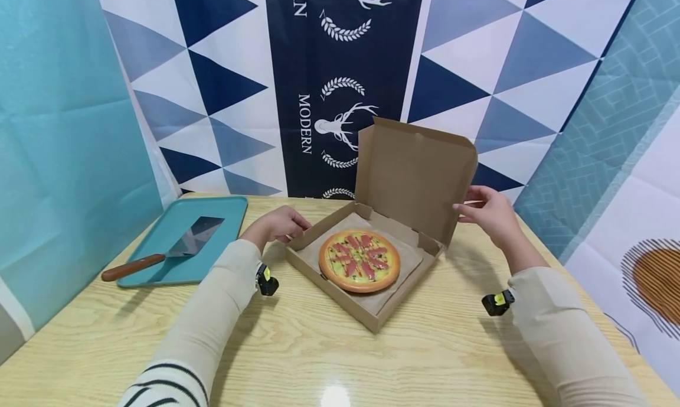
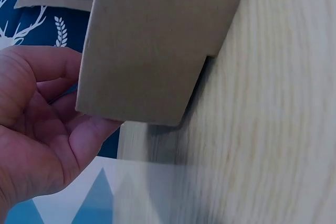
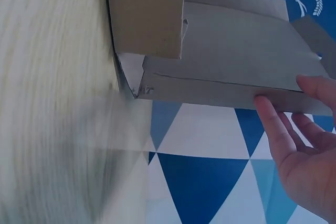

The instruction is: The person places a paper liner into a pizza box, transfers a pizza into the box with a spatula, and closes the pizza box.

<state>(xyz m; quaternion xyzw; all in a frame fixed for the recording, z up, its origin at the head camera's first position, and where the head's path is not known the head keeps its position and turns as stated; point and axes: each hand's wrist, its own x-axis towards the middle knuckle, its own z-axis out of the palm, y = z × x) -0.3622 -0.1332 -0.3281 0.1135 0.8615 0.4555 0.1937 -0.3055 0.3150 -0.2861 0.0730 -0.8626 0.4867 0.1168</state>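
Observation:
A brown cardboard pizza box [image 1: 340, 295] stands on the table with its lid [image 1: 419, 176] raised and leaning back. Inside, on brown paper [image 1: 414, 256], sits a round pizza [image 1: 359, 260] with red strips over a yellow-green top. My left hand [image 1: 281, 222] holds the box at its left corner; in the left wrist view its fingers [image 2: 55, 64] pass partly behind the cardboard. At the lid's right edge, my right hand [image 1: 491, 215] grips the rim, thumb [image 3: 312, 85] on the inner side and fingers along the outer side flap.
A teal tray [image 1: 159, 235] lies at the table's left, bearing a pizza server [image 1: 193, 238] whose wooden handle [image 1: 133, 267] juts past the tray's rim. Patterned cloth [image 1: 340, 70] hangs close behind the table [image 1: 340, 360] and along both sides.

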